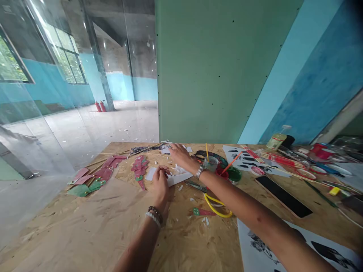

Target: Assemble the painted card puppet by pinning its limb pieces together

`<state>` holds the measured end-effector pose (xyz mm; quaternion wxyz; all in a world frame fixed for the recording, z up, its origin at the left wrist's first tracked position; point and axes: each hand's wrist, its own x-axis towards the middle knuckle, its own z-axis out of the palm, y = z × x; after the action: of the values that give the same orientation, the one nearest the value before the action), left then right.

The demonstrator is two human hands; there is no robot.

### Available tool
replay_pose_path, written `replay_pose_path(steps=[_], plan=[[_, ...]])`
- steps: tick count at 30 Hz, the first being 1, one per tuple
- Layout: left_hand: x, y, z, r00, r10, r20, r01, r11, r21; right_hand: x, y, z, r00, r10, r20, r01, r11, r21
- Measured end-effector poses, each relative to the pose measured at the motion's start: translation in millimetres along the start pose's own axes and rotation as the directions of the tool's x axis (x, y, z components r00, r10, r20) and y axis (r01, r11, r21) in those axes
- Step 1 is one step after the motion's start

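Observation:
My left hand [160, 183] is closed, its fingers curled together beside a piece of white paper [178, 178]; whatever they pinch is hidden or too small to name. Reaching across to the far side of the table is my right hand [183, 156], its fingers stretched out and pointing down near small printed paper cutouts [166, 149]. Left of my hands lies a pink and green cutout figure [140, 170]. Scissors with yellow handles [217, 209] rest under my right forearm. Closer to me is a small pink and green strip [202, 212].
Larger pink and green pieces on sticks [90, 181] lie at the left. To the right are paint pots [235, 174] with brushes, a phone [283, 196], printed sheets [259, 241], red sticks [283, 160] and a glass bottle [278, 139]. A green board [212, 75] stands behind the table.

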<state>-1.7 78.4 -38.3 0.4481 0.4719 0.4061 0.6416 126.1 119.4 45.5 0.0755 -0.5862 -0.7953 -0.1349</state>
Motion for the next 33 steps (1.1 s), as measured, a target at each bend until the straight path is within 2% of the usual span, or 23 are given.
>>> replay_pose_path(steps=[2, 4, 6, 8, 9, 10, 13, 15, 17, 18, 19, 21, 25, 28, 33], plan=[[1, 1, -1.8, 1.0, -0.003, 0.004, 0.003, 1.0, -0.011, -30, -20, -3, 0.99, -0.116, -0.075, 0.119, 0.992, 0.029], [2, 1, -2.7, 1.0, -0.003, 0.016, 0.003, 1.0, -0.022, -68, -33, 1, 0.901, -0.333, -0.279, 0.361, 0.931, 0.052], [3, 1, -2.8, 0.999, -0.001, 0.034, 0.002, 1.0, -0.03, -109, -38, 6, 0.789, -0.496, -0.362, 0.525, 0.851, -0.022], [3, 1, -2.7, 0.999, -0.002, 0.049, 0.004, 0.999, -0.033, -146, -34, 7, 0.72, -0.563, -0.406, 0.586, 0.806, -0.077], [3, 1, -2.8, 0.999, -0.003, 0.053, 0.005, 0.999, -0.032, -163, -29, 5, 0.724, -0.557, -0.407, 0.578, 0.812, -0.083], [4, 2, -3.0, 0.998, -0.005, 0.056, 0.007, 0.999, -0.032, -180, -23, 2, 0.74, -0.539, -0.401, 0.56, 0.825, -0.076], [6, 4, -3.7, 0.998, -0.016, 0.054, 0.018, 0.999, -0.038, -227, 3, -14, 0.831, -0.419, -0.366, 0.444, 0.896, -0.017], [7, 4, -3.9, 0.998, -0.024, 0.051, 0.026, 0.998, -0.049, -261, 23, -25, 0.912, -0.263, -0.315, 0.292, 0.955, 0.048], [8, 5, -3.7, 0.998, -0.033, 0.051, 0.036, 0.998, -0.06, -298, 44, -32, 0.964, -0.036, -0.264, 0.068, 0.992, 0.11], [8, 4, -3.5, 0.998, -0.038, 0.051, 0.041, 0.997, -0.064, -318, 53, -32, 0.968, 0.113, -0.225, -0.081, 0.986, 0.148], [8, 4, -3.4, 0.998, -0.042, 0.048, 0.045, 0.997, -0.067, -338, 60, -31, 0.95, 0.248, -0.187, -0.215, 0.96, 0.183], [9, 4, -3.6, 0.998, -0.046, 0.036, 0.049, 0.996, -0.074, -378, 69, -23, 0.889, 0.432, -0.152, -0.393, 0.89, 0.229], [11, 3, -4.8, 0.998, -0.06, 0.013, 0.061, 0.995, -0.083, -437, 61, 1, 0.832, 0.555, -0.018, -0.531, 0.805, 0.265], [11, 4, -5.6, 0.997, -0.076, 0.009, 0.077, 0.993, -0.085, -448, 53, 12, 0.813, 0.581, 0.03, -0.565, 0.777, 0.278], [10, 7, -6.7, 0.996, -0.088, 0.018, 0.09, 0.992, -0.086, -430, 63, 14, 0.825, 0.565, -0.006, -0.535, 0.784, 0.316]])
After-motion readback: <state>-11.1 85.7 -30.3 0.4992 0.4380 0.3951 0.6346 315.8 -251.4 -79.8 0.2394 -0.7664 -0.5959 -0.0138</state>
